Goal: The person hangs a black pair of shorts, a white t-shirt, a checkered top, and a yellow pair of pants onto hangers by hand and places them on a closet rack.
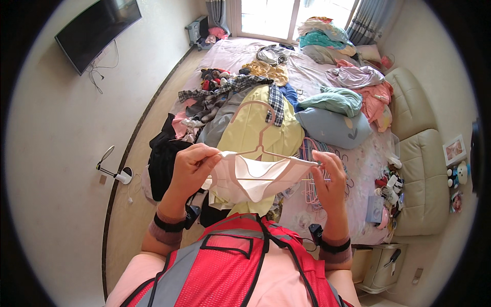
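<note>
A white tank top (249,184) hangs on a pale pink wire clothes hanger (262,132), held up before me with the hook pointing away. My left hand (193,165) pinches the garment at its left shoulder between thumb and fingers. My right hand (329,170) is at the other shoulder, near the hanger's right end; its thumb and fingers are close to the strap, and whether they grip it is not certain. Behind the hanger lies a pale yellow garment (245,126) on the bed. A bundle of colored hangers (312,184) lies beside my right hand.
The bed (303,75) bears heaps of clothes, a black garment (165,161) at the left, a blue-grey pillow (333,126) and folded bedding (326,42). Small items and a light blue box (374,209) lie at the right, by the beige headboard (420,180). A desk lamp (122,175) stands at the left.
</note>
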### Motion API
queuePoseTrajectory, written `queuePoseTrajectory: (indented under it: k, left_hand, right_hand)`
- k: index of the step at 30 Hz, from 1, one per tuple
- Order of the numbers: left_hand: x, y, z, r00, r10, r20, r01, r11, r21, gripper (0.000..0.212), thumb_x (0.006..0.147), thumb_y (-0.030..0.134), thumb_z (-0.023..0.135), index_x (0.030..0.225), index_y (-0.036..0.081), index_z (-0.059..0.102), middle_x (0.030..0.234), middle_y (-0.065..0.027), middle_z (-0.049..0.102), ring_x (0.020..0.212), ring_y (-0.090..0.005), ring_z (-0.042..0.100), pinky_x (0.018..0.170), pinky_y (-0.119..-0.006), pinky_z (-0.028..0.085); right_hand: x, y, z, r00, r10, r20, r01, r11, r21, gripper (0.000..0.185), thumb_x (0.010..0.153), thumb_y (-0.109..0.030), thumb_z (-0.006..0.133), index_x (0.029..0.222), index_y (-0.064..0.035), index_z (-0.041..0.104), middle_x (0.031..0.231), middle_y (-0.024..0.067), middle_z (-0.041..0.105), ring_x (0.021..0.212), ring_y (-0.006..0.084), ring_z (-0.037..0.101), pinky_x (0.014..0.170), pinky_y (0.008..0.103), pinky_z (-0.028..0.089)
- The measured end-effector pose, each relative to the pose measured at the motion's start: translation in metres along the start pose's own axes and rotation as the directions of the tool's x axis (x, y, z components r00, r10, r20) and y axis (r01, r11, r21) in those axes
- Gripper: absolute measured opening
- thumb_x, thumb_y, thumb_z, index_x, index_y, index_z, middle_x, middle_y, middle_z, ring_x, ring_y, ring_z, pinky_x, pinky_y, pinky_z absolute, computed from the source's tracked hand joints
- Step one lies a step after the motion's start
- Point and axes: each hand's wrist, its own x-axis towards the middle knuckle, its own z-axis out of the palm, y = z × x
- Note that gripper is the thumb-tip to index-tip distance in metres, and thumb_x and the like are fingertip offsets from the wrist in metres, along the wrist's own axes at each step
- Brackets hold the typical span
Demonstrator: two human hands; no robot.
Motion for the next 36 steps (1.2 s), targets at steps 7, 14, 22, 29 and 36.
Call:
queuePoseTrajectory:
  k: [7, 14, 22, 29, 36]
  left_hand:
    - [-0.001, -0.004, -0.002, 0.991, -0.028, -0.13, 0.03, 0.999, 0.014, 0.008, 0.085, 0.001, 0.068, 0.092, -0.003, 0.07, 0.083, -0.0086, 0.067, 0.07, -0.0122, 0.059, 0.062, -0.023, 0.046]
    - [0.009, 0.002, -0.009, 0.977, 0.196, -0.085, -0.156, 0.928, 0.339, 0.015, 0.084, 0.005, 0.067, 0.098, 0.005, 0.073, 0.119, -0.0144, 0.063, 0.113, -0.0297, 0.056, 0.098, -0.037, 0.04]
    - [0.011, -0.003, 0.005, 0.972, 0.229, -0.047, -0.206, 0.935, 0.288, 0.009, 0.084, 0.0, 0.066, 0.093, 0.001, 0.068, 0.08, -0.0113, 0.062, 0.074, -0.029, 0.06, 0.068, -0.036, 0.048]
    - [0.009, -0.006, 0.003, 0.977, 0.204, -0.056, -0.179, 0.939, 0.293, 0.009, 0.084, -0.001, 0.065, 0.093, 0.0, 0.067, 0.082, -0.0113, 0.063, 0.076, -0.0287, 0.06, 0.07, -0.036, 0.047]
    - [0.0, -0.016, 0.007, 0.956, 0.267, -0.121, -0.219, 0.925, 0.312, 0.012, 0.082, -0.002, 0.064, 0.092, 0.002, 0.069, 0.082, -0.0085, 0.064, 0.076, -0.0261, 0.059, 0.07, -0.034, 0.046]
  right_hand:
    - [-0.01, 0.01, -0.005, 0.998, 0.062, 0.029, -0.06, 0.997, -0.052, 0.008, 0.082, -0.005, 0.067, 0.089, -0.0016, 0.066, 0.081, 0.0092, 0.063, 0.079, 0.0261, 0.058, 0.075, 0.0348, 0.045]
    - [-0.02, 0.016, -0.015, 0.99, 0.131, -0.05, -0.132, 0.991, -0.012, 0.006, 0.085, -0.004, 0.065, 0.088, 0.0007, 0.065, 0.079, 0.0108, 0.061, 0.075, 0.0251, 0.057, 0.07, 0.0329, 0.045]
    - [-0.024, 0.02, -0.021, 0.992, 0.12, -0.026, -0.121, 0.992, -0.044, 0.007, 0.087, -0.005, 0.064, 0.09, 0.0012, 0.065, 0.083, 0.0113, 0.062, 0.076, 0.0241, 0.057, 0.071, 0.0322, 0.046]
    - [-0.036, 0.031, -0.026, 0.988, 0.152, -0.028, -0.152, 0.988, -0.016, 0.011, 0.091, -0.004, 0.06, 0.1, 0.0017, 0.064, 0.089, 0.0074, 0.062, 0.08, 0.0167, 0.058, 0.072, 0.0273, 0.046]
    - [-0.029, 0.02, -0.019, 0.995, 0.097, -0.012, -0.096, 0.995, 0.022, 0.012, 0.091, -0.002, 0.059, 0.1, 0.002, 0.066, 0.091, 0.0084, 0.064, 0.083, 0.0159, 0.059, 0.073, 0.0266, 0.046]
